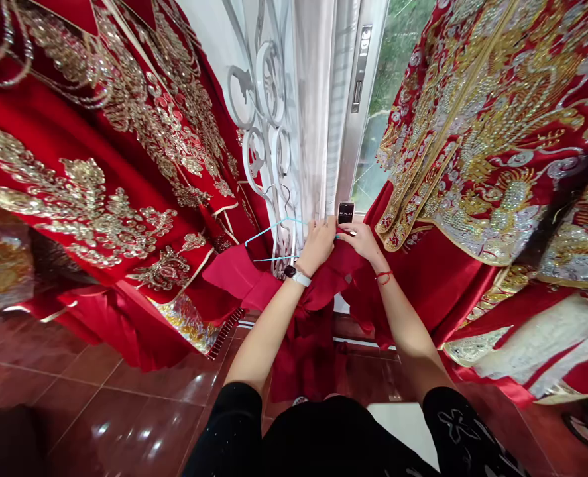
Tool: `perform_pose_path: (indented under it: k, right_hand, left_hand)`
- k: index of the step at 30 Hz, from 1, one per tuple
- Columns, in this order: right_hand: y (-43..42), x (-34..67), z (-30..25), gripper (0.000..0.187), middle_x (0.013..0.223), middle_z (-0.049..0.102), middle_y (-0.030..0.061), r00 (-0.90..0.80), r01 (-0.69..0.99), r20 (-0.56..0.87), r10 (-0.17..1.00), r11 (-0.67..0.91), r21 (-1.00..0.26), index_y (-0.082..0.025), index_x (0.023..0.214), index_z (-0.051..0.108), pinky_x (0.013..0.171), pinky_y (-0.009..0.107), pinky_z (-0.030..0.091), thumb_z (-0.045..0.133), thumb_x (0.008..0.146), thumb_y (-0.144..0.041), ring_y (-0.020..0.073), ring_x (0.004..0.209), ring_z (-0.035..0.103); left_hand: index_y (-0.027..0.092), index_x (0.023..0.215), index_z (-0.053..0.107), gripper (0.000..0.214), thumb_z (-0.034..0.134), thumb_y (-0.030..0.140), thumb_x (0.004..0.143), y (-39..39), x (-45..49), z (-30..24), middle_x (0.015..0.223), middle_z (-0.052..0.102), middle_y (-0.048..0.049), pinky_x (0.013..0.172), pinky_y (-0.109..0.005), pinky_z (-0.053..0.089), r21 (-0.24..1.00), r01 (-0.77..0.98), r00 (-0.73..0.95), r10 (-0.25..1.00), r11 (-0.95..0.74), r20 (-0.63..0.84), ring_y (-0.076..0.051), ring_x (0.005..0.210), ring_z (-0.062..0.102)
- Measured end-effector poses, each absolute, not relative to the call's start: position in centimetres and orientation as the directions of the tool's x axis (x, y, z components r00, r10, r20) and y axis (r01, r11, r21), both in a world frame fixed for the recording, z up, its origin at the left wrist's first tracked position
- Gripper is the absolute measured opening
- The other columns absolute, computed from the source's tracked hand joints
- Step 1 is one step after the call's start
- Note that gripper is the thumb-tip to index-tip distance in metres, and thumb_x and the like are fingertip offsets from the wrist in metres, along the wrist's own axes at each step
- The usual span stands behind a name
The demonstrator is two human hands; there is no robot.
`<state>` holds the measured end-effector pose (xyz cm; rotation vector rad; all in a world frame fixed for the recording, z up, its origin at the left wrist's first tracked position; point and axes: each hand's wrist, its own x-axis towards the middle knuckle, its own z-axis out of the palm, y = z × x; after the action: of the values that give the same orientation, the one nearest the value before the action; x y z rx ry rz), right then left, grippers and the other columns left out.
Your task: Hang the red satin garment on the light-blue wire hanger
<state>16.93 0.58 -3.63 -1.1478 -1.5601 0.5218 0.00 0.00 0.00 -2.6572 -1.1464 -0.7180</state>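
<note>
The thin light-blue wire hanger (270, 232) is half hidden behind the left hand (317, 244). The left hand and the right hand (360, 242) each close their grip on the plain red cloth garment (318, 301), which hangs below them, with the fingertips buried in its folds.

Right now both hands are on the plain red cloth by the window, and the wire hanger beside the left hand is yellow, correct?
Not quite: the wire hanger is light blue, not yellow, as the head view shows. The rest holds: the left hand and the right hand are both on the plain red cloth by the window.
</note>
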Motion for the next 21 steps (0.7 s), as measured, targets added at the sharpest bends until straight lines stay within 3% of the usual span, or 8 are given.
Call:
perform_pose_path:
  k: [5, 8, 11, 13, 15, 18, 21]
  right_hand:
    - [0.2, 16.1, -3.9, 0.027, 0.108, 0.079, 0.0085, 0.106, 0.429, 0.534, 0.839, 0.446, -0.785, -0.019, 0.096, 0.078, 0.100, 0.049, 0.055, 0.074, 0.079, -0.040, 0.0329, 0.106, 0.073]
    - [0.1, 16.2, -4.1, 0.029, 0.111, 0.079, 0.0091, 0.077, 0.418, 0.544, 0.836, 0.468, -0.779, -0.020, 0.101, 0.077, 0.102, 0.047, 0.054, 0.073, 0.081, -0.039, 0.0318, 0.110, 0.072]
    - [0.0, 16.5, -4.1, 0.029, 0.108, 0.078, 0.0094, 0.046, 0.398, 0.541, 0.840, 0.481, -0.781, -0.019, 0.103, 0.076, 0.100, 0.044, 0.055, 0.072, 0.082, -0.039, 0.0296, 0.109, 0.072]
    - [0.0, 16.7, -4.2, 0.029, 0.107, 0.078, 0.0094, 0.008, 0.401, 0.541, 0.841, 0.493, -0.772, -0.019, 0.103, 0.076, 0.100, 0.044, 0.054, 0.072, 0.083, -0.040, 0.0286, 0.107, 0.072]
    - [0.0, 16.7, -4.4, 0.031, 0.110, 0.077, 0.0096, -0.042, 0.421, 0.545, 0.837, 0.510, -0.750, -0.020, 0.105, 0.076, 0.101, 0.045, 0.053, 0.071, 0.084, -0.042, 0.0279, 0.107, 0.071]
    - [-0.1, 16.7, -4.6, 0.032, 0.113, 0.076, 0.0100, -0.121, 0.489, 0.557, 0.822, 0.537, -0.687, -0.021, 0.109, 0.076, 0.103, 0.047, 0.051, 0.066, 0.089, -0.043, 0.0277, 0.109, 0.069]
    - [-0.4, 16.8, -4.7, 0.032, 0.112, 0.075, 0.0099, -0.168, 0.560, 0.581, 0.796, 0.562, -0.608, -0.022, 0.111, 0.076, 0.105, 0.049, 0.048, 0.057, 0.095, -0.041, 0.0278, 0.110, 0.066]
  left_hand:
    - [0.011, 0.128, 0.049, 0.044, 0.033, -0.001, 0.089, 0.0, 0.0, 0.5, 0.112, 0.067, -0.0166, 0.106, -0.050, 0.037, 0.041, 0.690, 0.628, 0.626, -0.723, 0.463, -0.031, 0.116, 0.058]
    - [0.015, 0.129, 0.052, 0.040, 0.036, 0.005, 0.094, -1.0, -0.5, -0.5, 0.125, 0.063, -0.0163, 0.116, -0.053, 0.031, 0.074, 0.667, 0.583, 0.582, -0.741, 0.567, -0.030, 0.128, 0.053]
    - [0.018, 0.135, 0.050, 0.039, 0.044, 0.014, 0.097, -2.6, -0.9, -3.6, 0.139, 0.056, -0.0175, 0.117, -0.053, 0.032, 0.260, 0.657, 0.386, 0.612, -0.707, 0.690, -0.030, 0.135, 0.049]
    - [0.016, 0.136, 0.050, 0.037, 0.048, 0.021, 0.099, -3.3, -0.9, -6.4, 0.136, 0.059, -0.0189, 0.112, -0.049, 0.041, 0.426, 0.638, 0.262, 0.700, -0.642, 0.664, -0.030, 0.131, 0.054]
    - [0.016, 0.133, 0.051, 0.033, 0.045, 0.020, 0.101, -3.5, -0.4, -8.8, 0.127, 0.065, -0.0169, 0.105, -0.042, 0.049, 0.539, 0.586, 0.277, 0.774, -0.605, 0.569, -0.026, 0.123, 0.061]
    - [0.016, 0.127, 0.056, 0.029, 0.042, 0.017, 0.102, -3.6, 0.1, -10.5, 0.122, 0.070, -0.0149, 0.100, -0.036, 0.052, 0.617, 0.539, 0.330, 0.818, -0.574, 0.472, -0.022, 0.117, 0.066]
    - [0.018, 0.125, 0.058, 0.029, 0.043, 0.016, 0.101, -4.6, -1.8, -9.7, 0.125, 0.068, -0.0139, 0.104, -0.037, 0.050, 0.606, 0.518, 0.294, 0.791, -0.604, 0.537, -0.022, 0.121, 0.064]
